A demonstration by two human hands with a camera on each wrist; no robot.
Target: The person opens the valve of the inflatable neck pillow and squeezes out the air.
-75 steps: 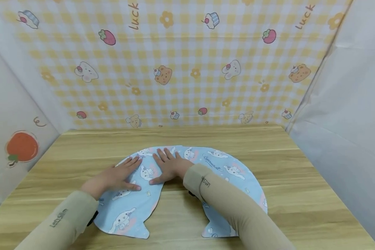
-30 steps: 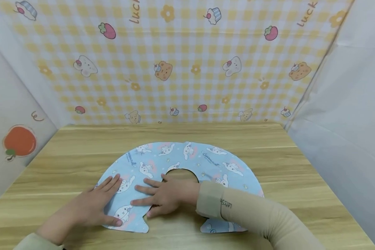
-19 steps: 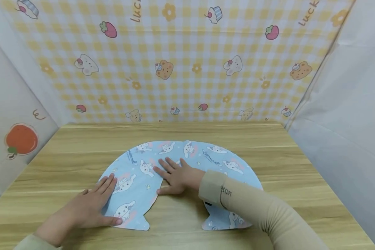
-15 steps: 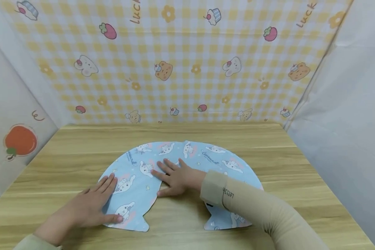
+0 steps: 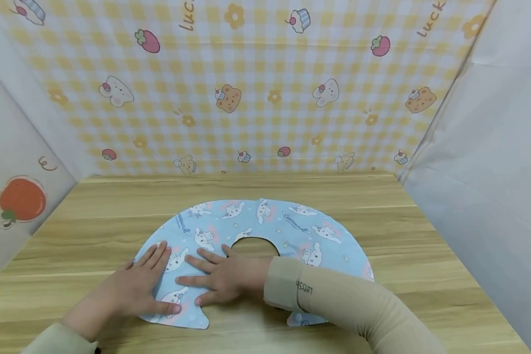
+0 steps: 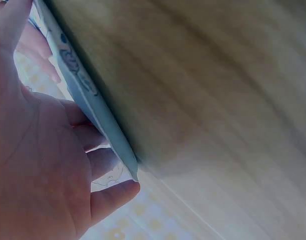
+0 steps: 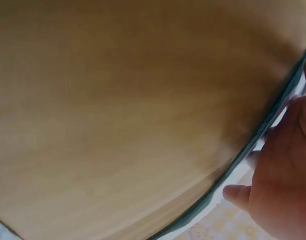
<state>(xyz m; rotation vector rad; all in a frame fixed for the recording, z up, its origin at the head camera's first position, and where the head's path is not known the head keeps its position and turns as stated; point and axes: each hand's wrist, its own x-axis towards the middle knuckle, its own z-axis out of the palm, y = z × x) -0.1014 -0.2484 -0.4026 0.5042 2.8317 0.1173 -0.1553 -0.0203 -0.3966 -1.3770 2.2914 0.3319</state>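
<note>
A light blue, bib-like cloth piece (image 5: 243, 216) with white cartoon dogs lies flat and spread in an arch, its two notched ends facing the person. On its left part rests my left hand (image 5: 134, 290), fingers straight, fingertips over the outer edge area and thumb near the lower end. My right hand (image 5: 223, 278) reaches across the round inner cutout, its spread fingers pressing on the same left part. The left wrist view shows the thin edge of the cloth (image 6: 105, 120) along the fingers. In the right wrist view, part of the right hand (image 7: 285, 165) lies over the cloth's dark-edged rim.
The wood-grain table (image 5: 416, 255) extends around the cloth. A yellow checked backdrop (image 5: 256, 123) with cartoon prints stands behind it. White sheets hang at the left and at the right side (image 5: 491, 172). My right sleeve (image 5: 336, 300) covers the cloth's lower right part.
Both hands were higher on the cloth earlier. The left hand moved down the left side and then stayed; the right hand went down, up, and again down and left. The cloth barely shifted.
</note>
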